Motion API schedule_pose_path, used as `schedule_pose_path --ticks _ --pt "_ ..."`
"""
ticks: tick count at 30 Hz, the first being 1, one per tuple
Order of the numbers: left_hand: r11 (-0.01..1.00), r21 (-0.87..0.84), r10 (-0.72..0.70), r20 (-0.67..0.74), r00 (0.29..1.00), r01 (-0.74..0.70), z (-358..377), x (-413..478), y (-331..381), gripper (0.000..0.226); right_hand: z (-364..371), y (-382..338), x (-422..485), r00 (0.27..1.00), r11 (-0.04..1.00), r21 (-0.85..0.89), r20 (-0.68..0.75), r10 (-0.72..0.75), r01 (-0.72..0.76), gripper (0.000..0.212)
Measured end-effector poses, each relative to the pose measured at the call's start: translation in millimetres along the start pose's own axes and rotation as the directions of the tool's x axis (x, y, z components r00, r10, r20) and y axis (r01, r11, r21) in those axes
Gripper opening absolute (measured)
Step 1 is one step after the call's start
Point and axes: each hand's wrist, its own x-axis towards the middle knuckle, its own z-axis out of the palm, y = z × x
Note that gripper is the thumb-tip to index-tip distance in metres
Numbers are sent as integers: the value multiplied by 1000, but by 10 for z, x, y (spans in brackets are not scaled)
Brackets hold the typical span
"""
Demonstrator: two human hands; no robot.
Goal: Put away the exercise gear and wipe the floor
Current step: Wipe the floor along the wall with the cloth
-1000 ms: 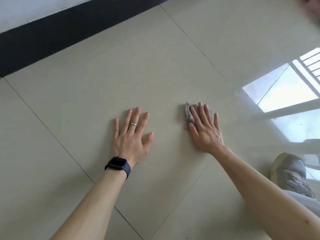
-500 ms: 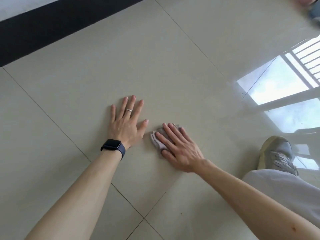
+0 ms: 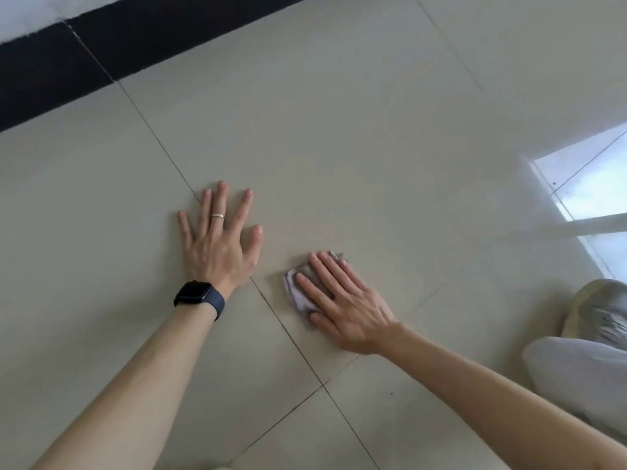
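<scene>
Pressing flat on a small greyish cloth, the right hand lies with its fingers straight and close together on the tiled floor, near the middle of the head view and just right of a grout line; nothing pinches the cloth. The left hand, fingers spread and holding nothing, rests palm down to the left, apart from the cloth, with a dark watch on its wrist. It seems to be bracing the body while the wiping is done. The glossy tile could let that bracing palm slide, and the bunched cloth could slip out from under the flat fingers. Most of the cloth is hidden beneath the palm; a shoe and a pale trouser leg are cut off at the right edge; no exercise gear is in view
</scene>
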Motion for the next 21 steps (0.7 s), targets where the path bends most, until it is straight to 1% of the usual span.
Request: schedule_pose_path --ticks 1,2,3,4,5,6,7,8,9,10,11,12,13,14,15,16,17,18,19,20,21 --pt "1000 9 3 -5 1000 -3 9 -6 2 61 -46 217 33 998 997 -51 26 -56 58 60" --pt "1000 14 4 -10 1000 -3 16 -16 -3 61 -89 439 100 1000 996 -87 27 -15 18 59" --pt "1000 11 2 -14 1000 -2 20 -26 -1 61 -132 656 182 992 988 -85 7 127 -126 59" --pt "1000 8 3 -16 1000 -3 23 -32 9 61 -160 832 261 944 943 -55 -30 328 -329 60" --pt "1000 5 2 -16 1000 -2 21 -34 12 61 -178 918 352 841 842 8 -50 539 -539 63" --pt "1000 -1 1 -13 1000 -1 15 -32 16 61 -158 903 447 705 707 91 -59 707 -701 65" --pt "1000 -4 2 -10 1000 -2 7 -26 19 61 -122 781 555 578 579 160 -59 814 -799 67" --pt "1000 -2 7 -8 1000 -7 -1 -24 21 61 -77 583 658 500 503 195 -65 863 -842 68" --pt "1000 5 16 -10 1000 -16 -9 -34 22 61 -34 340 726 503 508 207 -80 861 -836 69" --pt "1000 16 25 -17 1000 -24 -34 -24 6 60 -3 100 785 601 608 195 -99 793 -769 68" --pt "999 21 36 -17 999 -35 -63 -5 -21 60 19 -99 790 749 755 154 -104 654 -637 65" --pt "999 19 51 -17 999 -50 -97 36 -62 60 39 -203 766 886 891 98 -101 453 -444 62" --pt "998 18 65 -15 998 -65 -130 85 -115 60 20 -178 750 966 969 54 -81 245 -242 59" --pt "998 18 68 -14 998 -67 -160 129 -176 60 -38 -28 759 995 996 34 -61 83 -81 58" --pt "999 19 48 -21 999 -48 -194 186 -257 60 -99 194 814 999 1000 4 -41 -5 5 57" --pt "1000 19 15 -29 999 -14 -230 245 -349 61 -137 427 885 999 999 -44 -42 -7 5 57" --pt "1000 21 -21 -34 999 21 -263 321 -451 62 -175 661 989 995 994 -71 -64 80 -85 58" --pt "998 31 -53 -33 998 54 -297 404 -559 63 -216 886 1117 965 966 -58 -88 247 -252 59" --pt "996 46 -81 -27 996 82 -329 478 -666 64 -268 1061 1241 884 889 -8 -102 456 -459 61" --pt "992 63 -106 -21 994 107 -363 570 -777 65 -325 1176 1387 753 759 69 -94 651 -648 62" --pt "988 79 -132 -13 991 132 -387 652 -884 66 -340 1201 1535 606 608 151 -64 793 -780 63"
